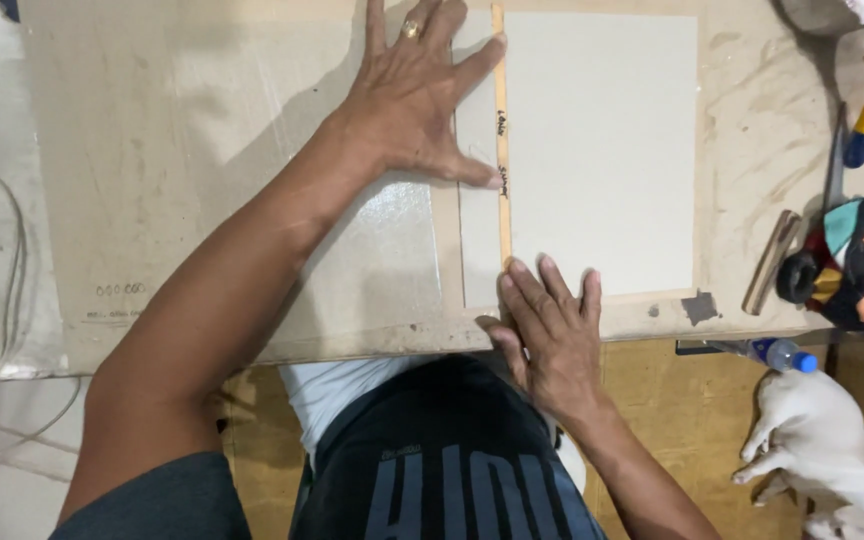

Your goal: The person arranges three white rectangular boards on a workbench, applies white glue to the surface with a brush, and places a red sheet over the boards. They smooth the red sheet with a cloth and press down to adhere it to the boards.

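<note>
- Worktop (202, 150) carries a pale board (602, 150) toward 1 o'clock
- Thin wooden stick (502, 190) lies along the board's left part, pointing to 12
- Left hand (417, 95), fingers splayed flat, presses the stick's upper part
- Right hand (552, 330), fingers flat, holds down its 6 o'clock end; neither hand grips

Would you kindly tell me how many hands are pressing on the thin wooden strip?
2. The left hand is spread flat at the wooden strip's upper part; the right hand presses its fingers at the strip's lower end, on the grey board.
</note>
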